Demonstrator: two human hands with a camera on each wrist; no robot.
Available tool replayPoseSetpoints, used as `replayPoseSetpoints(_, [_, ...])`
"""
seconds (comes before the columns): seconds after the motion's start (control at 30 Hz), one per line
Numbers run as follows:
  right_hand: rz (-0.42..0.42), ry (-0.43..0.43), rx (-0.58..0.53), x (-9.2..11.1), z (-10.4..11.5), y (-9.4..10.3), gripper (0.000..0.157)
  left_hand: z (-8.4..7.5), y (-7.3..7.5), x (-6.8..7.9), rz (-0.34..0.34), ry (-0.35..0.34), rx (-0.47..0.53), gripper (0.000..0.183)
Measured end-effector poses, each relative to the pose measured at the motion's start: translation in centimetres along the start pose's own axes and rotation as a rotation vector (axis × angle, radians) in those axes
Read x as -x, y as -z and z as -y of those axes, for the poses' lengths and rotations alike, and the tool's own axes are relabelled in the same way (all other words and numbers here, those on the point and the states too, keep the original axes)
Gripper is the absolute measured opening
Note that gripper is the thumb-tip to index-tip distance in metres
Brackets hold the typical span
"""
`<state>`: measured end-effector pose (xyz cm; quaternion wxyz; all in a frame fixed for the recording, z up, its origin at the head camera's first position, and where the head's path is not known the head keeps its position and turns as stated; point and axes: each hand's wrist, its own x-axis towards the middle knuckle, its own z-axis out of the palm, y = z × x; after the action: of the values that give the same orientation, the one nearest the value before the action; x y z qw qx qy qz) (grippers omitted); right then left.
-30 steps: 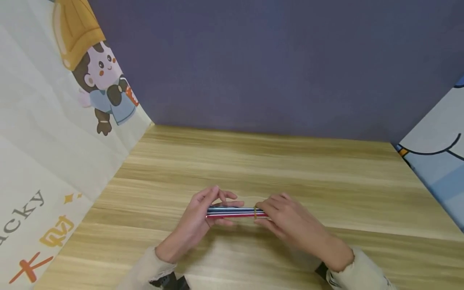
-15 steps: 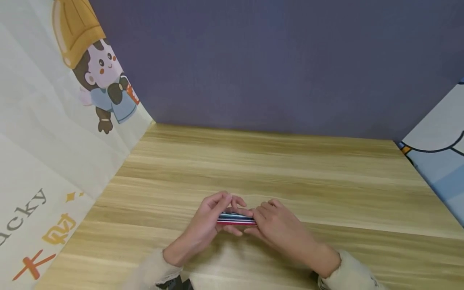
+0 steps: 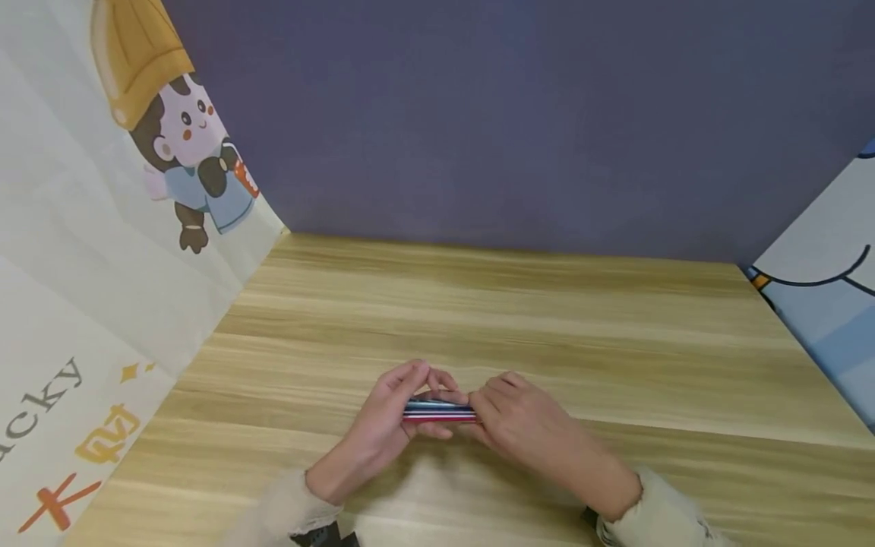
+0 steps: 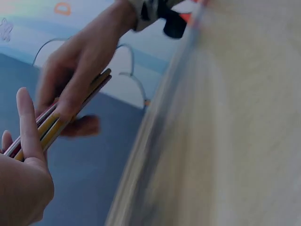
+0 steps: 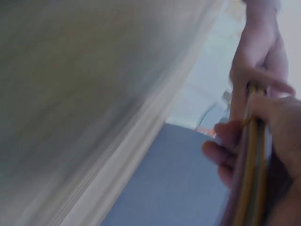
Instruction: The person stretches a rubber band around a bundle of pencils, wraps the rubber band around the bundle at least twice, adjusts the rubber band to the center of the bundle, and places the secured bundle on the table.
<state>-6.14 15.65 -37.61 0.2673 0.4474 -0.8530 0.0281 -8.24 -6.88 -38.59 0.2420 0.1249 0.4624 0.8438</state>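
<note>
A bundle of thin coloured sticks that look like pencils (image 3: pixel 440 412) lies level between both hands above the table, with blue, white and red edges showing in the head view. My left hand (image 3: pixel 383 418) holds its left end, the thumb and fingers around it. At the other end, my right hand (image 3: pixel 526 422) grips the bundle and covers that part. Yellow and dark red sides of the pencils (image 4: pixel 49 129) show in the left wrist view. A thin rubber band (image 5: pixel 247 121) crosses the bundle by the right fingers in the blurred right wrist view.
The wood-grain table (image 3: pixel 513 319) extends around the hands. Behind it stands a dark blue-grey panel (image 3: pixel 478 129). A pale cartoon-printed sheet (image 3: pixel 102 266) rises on the left, and another printed sheet (image 3: pixel 820 304) on the right.
The right hand has moved left along the bundle, closer to the left hand, and now covers the rubber band seen earlier in the head view. Both hands have shifted slightly.
</note>
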Motion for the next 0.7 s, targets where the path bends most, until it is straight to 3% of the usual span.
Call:
replayPoseSetpoints(0.1, [0.006,-0.007,-0.035,-0.4,0.3,0.0,0.030,0.0,-0.3,0.0,0.034,-0.013,-0.004,0.035])
replayPoseSetpoints(0.33, [0.048,-0.174,-0.188,-0.1,-0.5,1.2,0.027,-0.5,0.3,-0.1,0.021,-0.034,-0.005,0.032])
replayPoseSetpoints(0.53, [0.021,-0.099,-0.126,-0.2,-0.3,0.6,0.028,-0.2,0.6,0.0,0.025,-0.025,0.008,0.031])
replayPoseSetpoints(0.7, [-0.013,-0.098,-0.079,-0.2,0.4,0.0,0.028,-0.1,0.4,0.0,-0.003,-0.019,0.023,0.031])
